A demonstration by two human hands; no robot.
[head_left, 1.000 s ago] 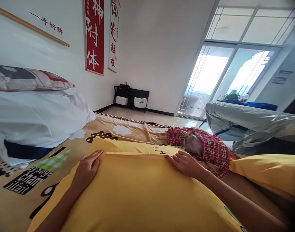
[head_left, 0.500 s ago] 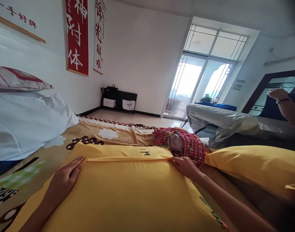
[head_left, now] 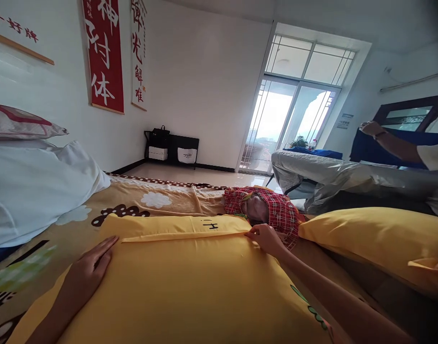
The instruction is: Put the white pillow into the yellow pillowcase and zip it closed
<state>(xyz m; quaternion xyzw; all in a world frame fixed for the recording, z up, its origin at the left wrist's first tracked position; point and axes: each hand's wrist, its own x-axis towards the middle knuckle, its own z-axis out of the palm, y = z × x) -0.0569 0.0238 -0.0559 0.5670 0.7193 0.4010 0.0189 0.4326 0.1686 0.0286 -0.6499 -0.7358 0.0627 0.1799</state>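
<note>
A plump yellow pillow (head_left: 176,286) lies before me, with a folded flap along its far end and dark marks on the cloth there. My left hand (head_left: 88,267) rests flat on the pillow's left side, fingers stretched toward the left end of the flap. At the flap's right end, my right hand (head_left: 265,237) is closed, thumb and fingers pinching the edge of the yellow cloth. Just beyond that hand lies a red checked cloth bundle (head_left: 281,212) with something pale in its opening.
A second yellow pillow (head_left: 377,234) lies at the right, and a white pillow (head_left: 36,186) at the left, on a patterned blanket (head_left: 125,196). Across the room, another person's arm (head_left: 401,145) holds dark blue cloth above a plastic-covered table (head_left: 333,169).
My right fingers have curled from lying along the flap's end into a pinch. My left hand stays flat. The other person's arm has come further into view with the blue cloth.
</note>
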